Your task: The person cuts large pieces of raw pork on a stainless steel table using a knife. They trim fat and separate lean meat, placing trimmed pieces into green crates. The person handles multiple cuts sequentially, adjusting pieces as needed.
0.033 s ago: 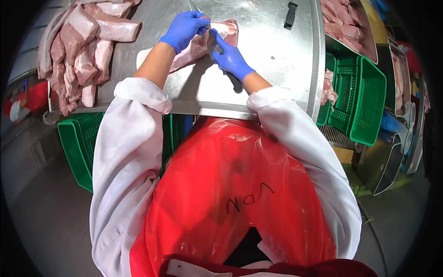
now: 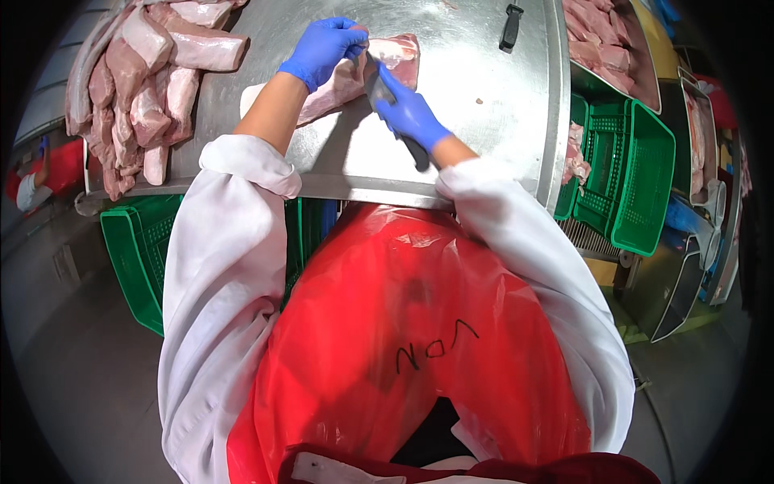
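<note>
A long slab of pale pink raw meat [image 2: 329, 98] lies slantwise on the steel table [image 2: 476, 133]. My left hand [image 2: 324, 55], in a blue glove, is closed at its upper edge, the fingers pinching a bit of the meat. Just right of it, my right hand [image 2: 409, 111], gloved too, grips a knife [image 2: 417, 153] with a black handle. The handle end points down toward me, and the blade leans up against the slab near my left fingers. Part of the blade and its tip are hidden or blurred.
A big heap of meat strips [image 2: 145, 81] lies on the table's left. At the far right of the tabletop is a small black tool [image 2: 510, 28]. Green crates [image 2: 645, 177] stand beyond the right edge, below a tray of meat [image 2: 598, 36]. Another green crate [image 2: 133, 266] sits lower left.
My right hand has shifted slightly right and toward me, drawing the knife along with it. My left hand stays put on the meat.
</note>
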### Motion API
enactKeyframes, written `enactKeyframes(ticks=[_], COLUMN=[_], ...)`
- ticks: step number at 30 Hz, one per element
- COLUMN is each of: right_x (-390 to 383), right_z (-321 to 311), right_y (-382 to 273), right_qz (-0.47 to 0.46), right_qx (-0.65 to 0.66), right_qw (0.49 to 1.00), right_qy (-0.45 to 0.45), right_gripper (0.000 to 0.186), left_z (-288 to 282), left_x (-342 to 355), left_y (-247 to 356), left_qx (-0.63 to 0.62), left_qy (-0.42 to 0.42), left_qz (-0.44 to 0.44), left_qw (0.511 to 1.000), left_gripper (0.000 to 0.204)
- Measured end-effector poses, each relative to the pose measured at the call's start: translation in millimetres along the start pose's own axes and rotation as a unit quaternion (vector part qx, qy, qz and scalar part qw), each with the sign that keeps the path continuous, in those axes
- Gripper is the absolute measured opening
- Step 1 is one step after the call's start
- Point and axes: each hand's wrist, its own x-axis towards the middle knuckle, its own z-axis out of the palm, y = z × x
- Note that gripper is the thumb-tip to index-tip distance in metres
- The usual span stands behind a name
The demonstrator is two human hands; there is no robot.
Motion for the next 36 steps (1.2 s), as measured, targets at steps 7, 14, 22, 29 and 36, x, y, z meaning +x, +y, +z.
enactKeyframes(ticks=[7,14,22,29,36], right_x=[18.9,-37.9,23.3,43.3,-15.5], right_z=[13.0,43.3,79.9,109.2,141.7], right_y=[-14.1,6.0,-16.2,-33.5,-24.7], right_qz=[-0.032,-0.032,-0.033,-0.070,0.004], right_qx=[0.005,0.017,0.039,-0.004,-0.034], right_qw=[0.999,0.996,0.998,0.997,0.995], right_qy=[-0.008,-0.077,-0.030,-0.029,-0.098], right_gripper=[0.070,0.076,0.078,0.078,0.083], left_z=[-15.2,-37.7,-41.8,-53.2,-88.6], left_x=[-11.4,-25.6,-38.6,-70.6,-100.3], left_y=[25.4,46.0,76.0,91.3,98.9], left_qx=[-0.025,-0.096,-0.051,-0.125,-0.153], left_qy=[-0.014,0.003,-0.020,-0.020,0.008], left_qz=[0.011,0.028,0.081,0.095,0.154], left_qw=[1.000,0.995,0.995,0.987,0.976], left_gripper=[0.004,0.002,0.002,0.002,0.003])
